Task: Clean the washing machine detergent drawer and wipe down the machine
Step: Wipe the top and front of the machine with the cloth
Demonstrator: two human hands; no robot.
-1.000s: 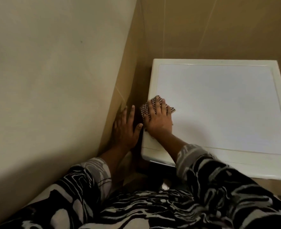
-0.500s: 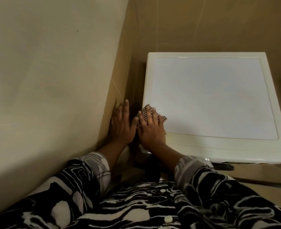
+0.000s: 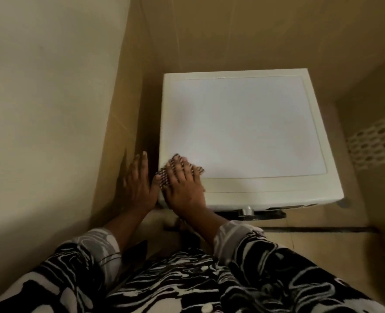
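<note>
The white washing machine [image 3: 243, 132] is seen from above, its flat top filling the middle of the view. A checked cloth [image 3: 175, 164] lies on the top's front left corner. My right hand [image 3: 182, 184] presses flat on the cloth with straight fingers. My left hand [image 3: 138, 181] lies flat with straight fingers against the tiled wall, in the narrow gap left of the machine, its thumb touching the machine's corner. The detergent drawer is hidden below the top's front edge.
A pale wall [image 3: 51, 109] and tan tiles [image 3: 128, 123] close in on the left. Tiled wall runs behind the machine. A perforated white basket [image 3: 377, 143] stands at the right. A dark part with a metal piece [image 3: 248, 211] juts out under the machine's front edge.
My right hand has slid the cloth toward me along the top's left edge to the front corner. The view has drawn back, showing more of the machine's front. My left hand stays on the wall.
</note>
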